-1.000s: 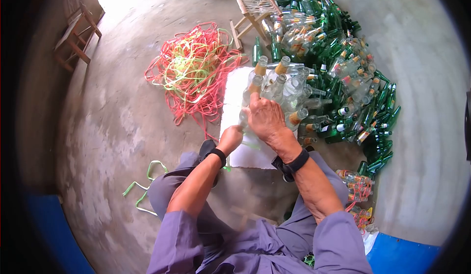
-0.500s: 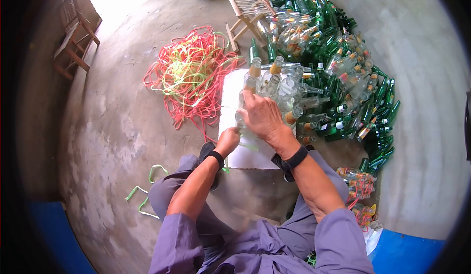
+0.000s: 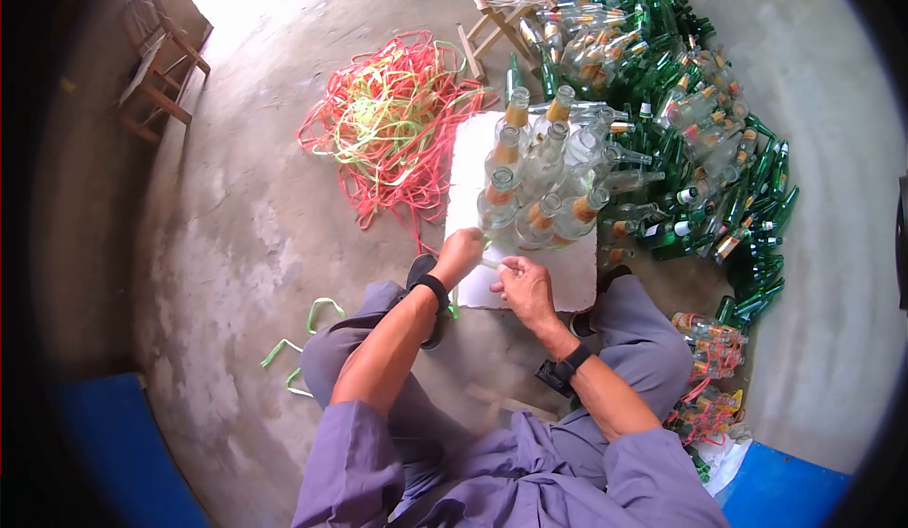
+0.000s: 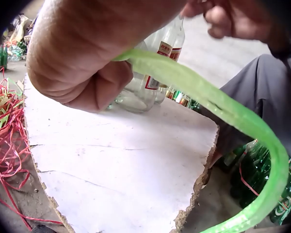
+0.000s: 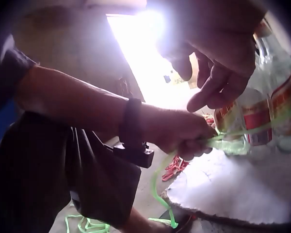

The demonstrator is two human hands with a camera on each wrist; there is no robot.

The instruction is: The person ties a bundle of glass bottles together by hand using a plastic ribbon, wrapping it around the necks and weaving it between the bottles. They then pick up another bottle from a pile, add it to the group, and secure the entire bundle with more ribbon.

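Note:
A cluster of clear glass bottles (image 3: 544, 164) with orange and red labels stands upright on a white board (image 3: 473, 287). A green plastic strap (image 4: 203, 92) runs low along the bottles in the right wrist view. My left hand (image 3: 460, 256) grips this strap at the near left side of the cluster, and a loose tail loops away from the fist in the left wrist view. Close beside it, my right hand (image 3: 528, 292) hovers with fingers loosely bent (image 5: 216, 85), above the left hand and strap in the right wrist view. Nothing shows between those fingers.
A tangled pile of red and green straps (image 3: 392, 131) lies on the floor to the left. Green and clear bottles (image 3: 700, 150) are heaped along the right wall. Beyond the board stands a wooden folding stool (image 3: 501, 3). Strap-tied bottles (image 3: 709, 348) sit by the right knee.
My right hand has let go of a front bottle's neck and come down and back, next to the left hand. The left hand keeps its grip on the strap. The head view has shifted slightly.

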